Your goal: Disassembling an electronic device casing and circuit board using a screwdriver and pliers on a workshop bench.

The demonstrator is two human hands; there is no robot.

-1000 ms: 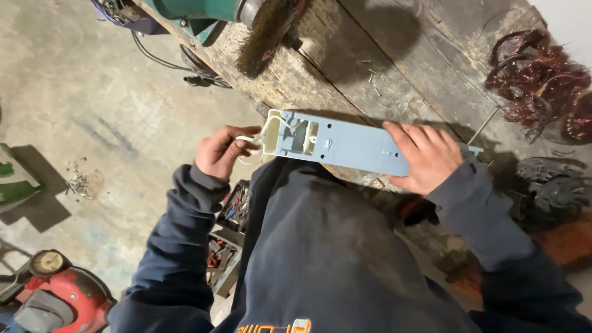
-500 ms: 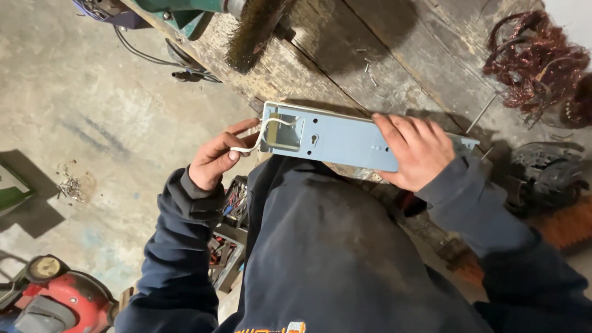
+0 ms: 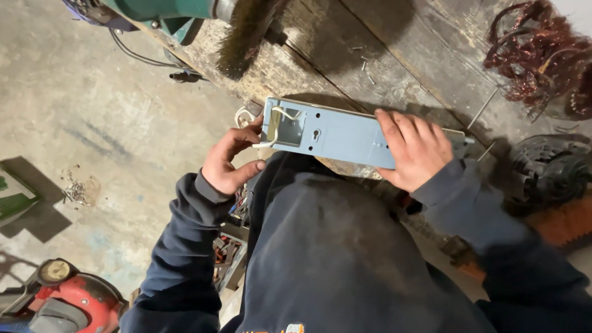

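Shifted toward the bench point(image 3: 345, 55) edge, the pale-blue plastic housing point(image 3: 345, 132) lies long axis 9-to-3 o'clock, right hand point(image 3: 416, 148) pressed flat on its 3 o'clock end, left hand point(image 3: 231, 160) pinching the white wire point(image 3: 277, 126) at 9 o'clock.

— Worn on the head, looking steeply down over the torso onto workbench point(image 3: 345, 55) and concrete floor point(image 3: 80, 123).
— Close in, hands near centre; single view, nothing shared.
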